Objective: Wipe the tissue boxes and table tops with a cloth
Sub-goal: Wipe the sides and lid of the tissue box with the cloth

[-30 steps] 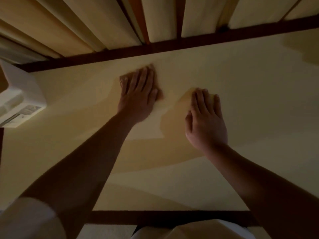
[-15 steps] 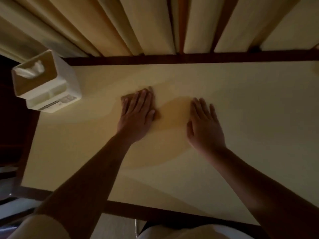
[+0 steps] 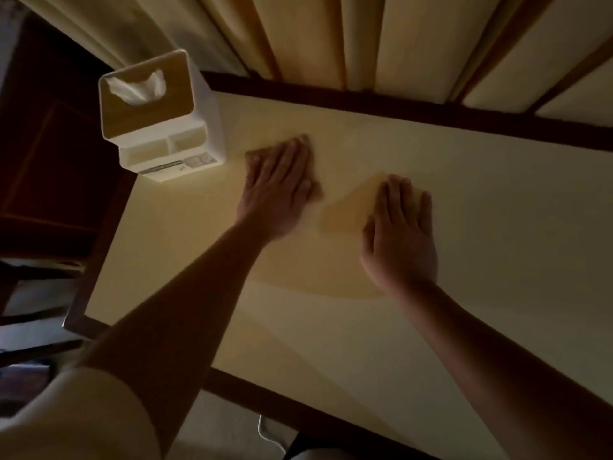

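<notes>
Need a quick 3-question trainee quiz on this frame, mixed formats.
1. True or false: the left hand presses flat on the cloth.
2. Where does the tissue box stand? A) far-left corner of the table B) its near edge C) the floor
3. Which hand lies on bare table, with no cloth under it?
Key: 1 true; 2 A; 3 the right hand.
</notes>
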{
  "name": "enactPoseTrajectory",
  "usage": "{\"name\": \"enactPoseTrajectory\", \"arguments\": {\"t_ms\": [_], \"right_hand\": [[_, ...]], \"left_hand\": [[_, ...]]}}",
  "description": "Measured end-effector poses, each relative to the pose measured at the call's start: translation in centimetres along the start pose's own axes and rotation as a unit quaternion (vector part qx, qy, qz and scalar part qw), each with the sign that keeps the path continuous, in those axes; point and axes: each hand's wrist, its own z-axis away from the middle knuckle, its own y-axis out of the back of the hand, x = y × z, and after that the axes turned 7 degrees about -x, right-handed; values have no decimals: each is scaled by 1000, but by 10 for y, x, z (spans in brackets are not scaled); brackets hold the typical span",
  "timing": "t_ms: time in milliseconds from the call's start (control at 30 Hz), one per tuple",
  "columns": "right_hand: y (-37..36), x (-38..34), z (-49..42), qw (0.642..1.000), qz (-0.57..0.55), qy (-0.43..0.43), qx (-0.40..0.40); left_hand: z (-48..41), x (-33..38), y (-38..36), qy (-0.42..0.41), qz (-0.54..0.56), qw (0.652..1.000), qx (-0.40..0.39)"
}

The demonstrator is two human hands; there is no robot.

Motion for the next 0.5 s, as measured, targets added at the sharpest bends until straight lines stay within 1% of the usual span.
{"name": "enactPoseTrajectory", "arguments": {"t_ms": [67, 100, 167, 200, 267, 333, 367, 400, 433, 500], "right_hand": [[2, -1, 0, 1000, 10, -1, 1], [3, -1, 0, 1000, 9, -1, 4], [1, -1, 2, 1000, 6, 0, 16], [-1, 1, 3, 1000, 6, 3, 20], [-1, 1, 1, 1000, 2, 8, 24], [0, 2, 0, 1000, -1, 7, 19], [0, 1, 0, 1000, 0, 6, 16], [1, 0, 0, 1000, 3, 5, 15], [1, 0, 0, 1000, 5, 2, 17], [1, -1, 0, 1000, 8, 2, 24]], "left_hand": [[-37, -2, 13, 67, 34, 997, 10], [-58, 4, 19, 84, 49, 995, 9], [-86, 27, 28, 83, 58, 995, -9], [-90, 38, 28, 63, 56, 996, -17], [-75, 49, 20, -11, 10, 1000, -9], [-40, 40, 6, -88, -33, 996, 12], [-25, 28, 0, -106, -44, 993, 9], [-18, 15, -2, -103, -48, 993, 8], [-22, 7, 0, -83, -39, 996, 11], [-49, 8, 12, 3, 0, 1000, 11]]}}
